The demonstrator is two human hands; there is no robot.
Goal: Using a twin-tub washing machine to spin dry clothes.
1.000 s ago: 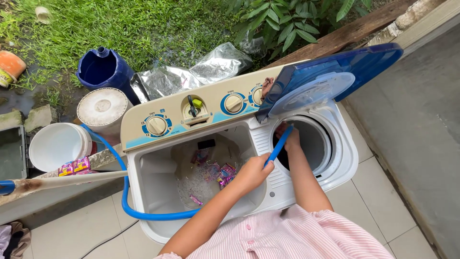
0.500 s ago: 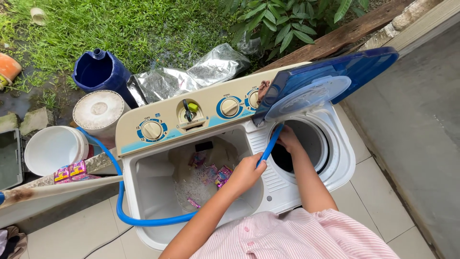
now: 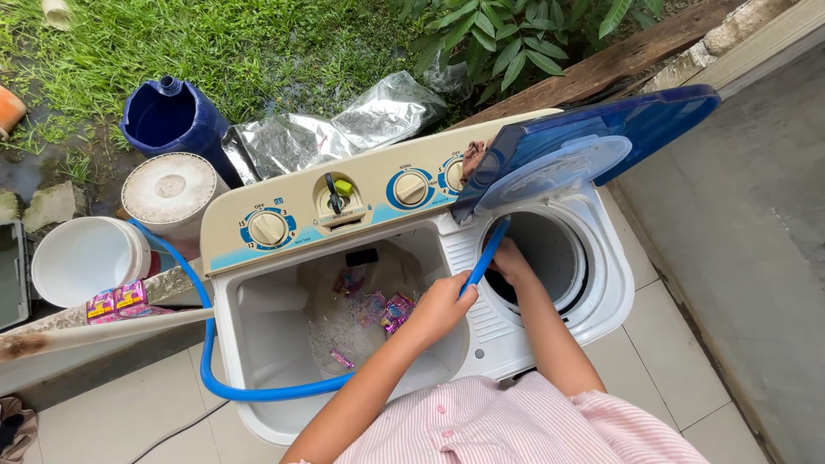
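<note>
Fingers of our left hand [image 3: 440, 308] are closed around the blue hose [image 3: 478, 268], near its free end, and our right hand [image 3: 512, 262] pinches the same hose at the rim of the round spin drum [image 3: 563, 258], on the right side of the twin-tub washing machine [image 3: 258, 430]. We judge that we are guiding the hose end into this drum; next it calls for lowering the tip inside while both hands keep it steady. Left of the drum, the open wash tub [image 3: 275, 331] holds foamy water and pink sachets [image 3: 397, 308]. Behind the machine are a blue jug [image 3: 168, 120], a white bucket [image 3: 82, 258] and grass; under it, pale floor tiles.
</note>
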